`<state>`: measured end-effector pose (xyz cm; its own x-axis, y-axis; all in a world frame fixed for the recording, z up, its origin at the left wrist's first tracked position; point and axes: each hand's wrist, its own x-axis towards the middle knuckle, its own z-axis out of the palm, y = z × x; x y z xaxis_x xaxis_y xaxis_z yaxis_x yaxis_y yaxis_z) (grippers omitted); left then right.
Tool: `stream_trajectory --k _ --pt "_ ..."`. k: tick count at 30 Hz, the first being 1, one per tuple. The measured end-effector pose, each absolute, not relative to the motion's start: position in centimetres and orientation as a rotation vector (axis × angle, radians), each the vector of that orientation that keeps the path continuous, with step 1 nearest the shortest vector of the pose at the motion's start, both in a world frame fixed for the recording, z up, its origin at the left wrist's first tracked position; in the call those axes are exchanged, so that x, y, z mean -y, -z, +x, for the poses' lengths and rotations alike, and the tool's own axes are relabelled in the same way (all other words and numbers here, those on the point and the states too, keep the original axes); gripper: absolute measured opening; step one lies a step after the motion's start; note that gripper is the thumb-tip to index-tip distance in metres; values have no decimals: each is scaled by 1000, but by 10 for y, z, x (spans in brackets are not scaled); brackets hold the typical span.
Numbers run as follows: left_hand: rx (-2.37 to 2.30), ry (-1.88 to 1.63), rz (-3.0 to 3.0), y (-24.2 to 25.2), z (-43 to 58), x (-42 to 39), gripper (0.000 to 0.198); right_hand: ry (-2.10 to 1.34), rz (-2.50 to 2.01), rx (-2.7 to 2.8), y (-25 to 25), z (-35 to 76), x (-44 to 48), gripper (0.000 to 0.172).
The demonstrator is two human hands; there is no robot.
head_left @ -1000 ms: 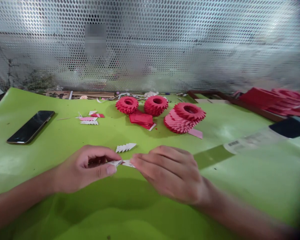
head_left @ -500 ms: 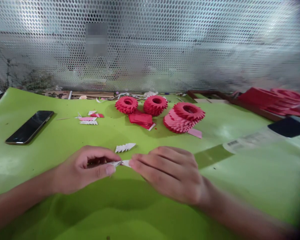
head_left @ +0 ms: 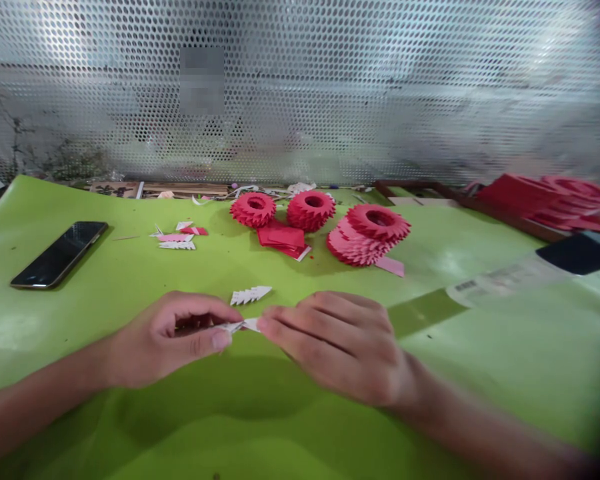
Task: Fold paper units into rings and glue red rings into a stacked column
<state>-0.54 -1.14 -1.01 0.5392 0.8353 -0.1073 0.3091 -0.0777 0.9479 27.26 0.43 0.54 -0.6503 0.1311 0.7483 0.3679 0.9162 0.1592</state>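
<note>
My left hand [head_left: 173,339] and my right hand [head_left: 335,348] meet near the front of the green table mat [head_left: 430,373]. Their fingertips pinch a small folded white paper piece [head_left: 243,326] from both sides, and its middle is partly hidden by my fingers. Just beyond them lies a white serrated strip of folded paper units [head_left: 250,295], apart from both hands. Farther back stand two red folded-paper rings [head_left: 253,209] [head_left: 311,210] and a stack of pink and red rings [head_left: 365,237].
A black smartphone [head_left: 59,255] lies at the left. Paper scraps [head_left: 176,238] and red sheets [head_left: 283,239] sit near the rings. Red paper stacks [head_left: 545,203] lie at the back right, beside a dark object [head_left: 580,253]. A perforated metal screen [head_left: 300,93] stands behind.
My hands have drawn slightly closer together, and less of the white paper piece shows between them. The view has shifted very slightly.
</note>
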Motion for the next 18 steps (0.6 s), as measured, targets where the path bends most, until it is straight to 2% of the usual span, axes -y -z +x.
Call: stream_trajectory --k 7,12,18 --pt "-980 -576 1678 4 1 13 39 483 -260 2332 -14 274 -4 14" --pt "-990 -570 1715 3 3 13 38 511 -219 2346 -13 275 -7 16" --pt "-994 -598 1846 0 8 14 29 502 -227 2374 -12 274 -5 13"
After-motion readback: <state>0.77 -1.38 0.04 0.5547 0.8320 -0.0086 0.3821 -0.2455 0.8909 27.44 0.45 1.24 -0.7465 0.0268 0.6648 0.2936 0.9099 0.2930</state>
